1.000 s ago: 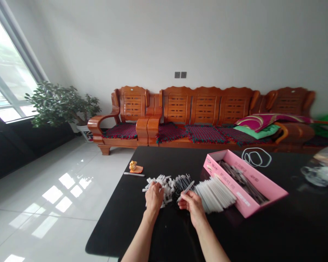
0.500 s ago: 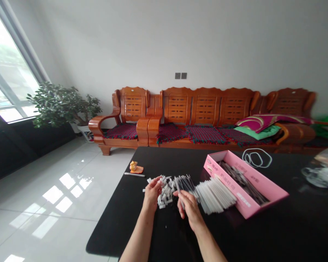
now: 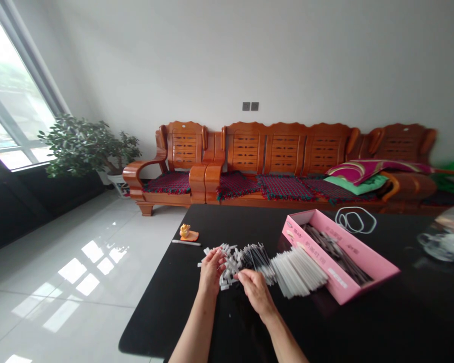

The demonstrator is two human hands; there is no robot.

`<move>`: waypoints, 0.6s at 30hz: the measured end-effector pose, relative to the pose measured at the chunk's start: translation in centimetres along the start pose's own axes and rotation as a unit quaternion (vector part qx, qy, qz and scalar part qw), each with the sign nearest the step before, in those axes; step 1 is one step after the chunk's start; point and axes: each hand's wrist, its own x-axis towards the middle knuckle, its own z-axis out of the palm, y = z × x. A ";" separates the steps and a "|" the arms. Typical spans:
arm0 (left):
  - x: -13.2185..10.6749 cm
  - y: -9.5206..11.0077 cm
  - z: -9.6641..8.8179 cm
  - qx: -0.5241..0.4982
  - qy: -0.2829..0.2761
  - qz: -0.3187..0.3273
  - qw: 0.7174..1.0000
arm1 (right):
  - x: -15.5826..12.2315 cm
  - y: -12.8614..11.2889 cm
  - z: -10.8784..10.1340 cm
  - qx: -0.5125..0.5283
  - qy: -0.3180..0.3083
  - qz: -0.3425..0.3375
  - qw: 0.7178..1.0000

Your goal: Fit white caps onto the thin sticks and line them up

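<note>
My left hand [image 3: 210, 272] rests at the near edge of a heap of small white plastic pieces [image 3: 230, 261], its fingers curled in a pinch on one of them. My right hand [image 3: 254, 291] is just right of it, fingertips pressed together and touching the same heap; what they hold is hidden. Behind the right hand lies a bundle of thin dark rods [image 3: 257, 255]. A fan of white tubes [image 3: 297, 269] lies to the right of the rods. All of this sits on a black table [image 3: 219, 333].
An open pink box [image 3: 363, 249] with dark rods stands right of the tubes, white rings [image 3: 355, 220] behind it. A small orange figurine [image 3: 187, 232] and a white stick [image 3: 186, 242] lie near the table's left edge. A clear bag [image 3: 444, 242] is far right. A wooden sofa [image 3: 283, 151] stands beyond.
My right hand held a light tube up a second ago; it has since moved left and down to the white heap, and the tube no longer shows. My left hand shifted slightly.
</note>
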 end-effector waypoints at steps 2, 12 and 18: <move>-0.2 -0.2 0.2 0.013 -0.003 0.003 1.000 | 0.1 0.3 0.0 -0.019 0.000 -0.010 1.000; -0.4 -1.6 0.4 0.063 -0.024 0.059 0.996 | 0.3 0.5 0.0 -0.095 0.017 -0.039 0.995; 0.1 -1.9 0.3 0.092 -0.005 0.101 0.991 | -0.2 -0.5 0.2 -0.153 0.033 -0.059 0.986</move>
